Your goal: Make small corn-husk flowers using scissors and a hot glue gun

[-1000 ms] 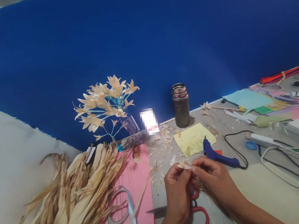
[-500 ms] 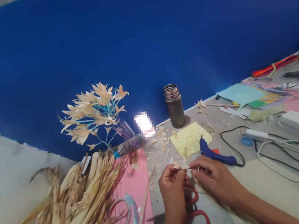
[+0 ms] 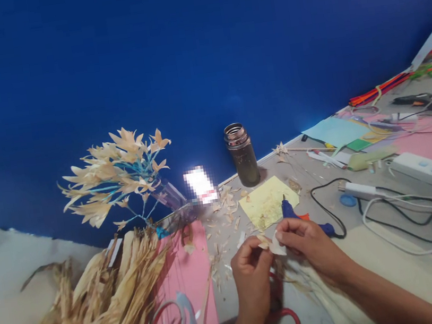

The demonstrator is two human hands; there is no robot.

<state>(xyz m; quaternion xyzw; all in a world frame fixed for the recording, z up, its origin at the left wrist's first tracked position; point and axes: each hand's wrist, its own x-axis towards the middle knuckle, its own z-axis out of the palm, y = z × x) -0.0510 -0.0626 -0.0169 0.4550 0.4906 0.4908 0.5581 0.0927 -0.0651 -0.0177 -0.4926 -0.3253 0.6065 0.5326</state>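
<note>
At far L, dried husks (image 3: 96, 313) are heaped. Pale flowers (image 3: 120, 167) on blue stems are held in a clear vase (image 3: 170, 194). A cream petal (image 3: 263, 241) is pinched betw. thumb & fingers of the L hand (image 3: 251, 275), low over the counter (image 3: 225, 224). Behind, a dark flask (image 3: 244, 159) is seen uncapped; contents can't be made out. Scraps are scattered on yellow paper (image 3: 253, 211). A white piece (image 3: 279, 247) is gripped by the R hand (image 3: 305, 238), just beside the petal; glue gun (image 3: 288, 209) is partly hidden.
</note>
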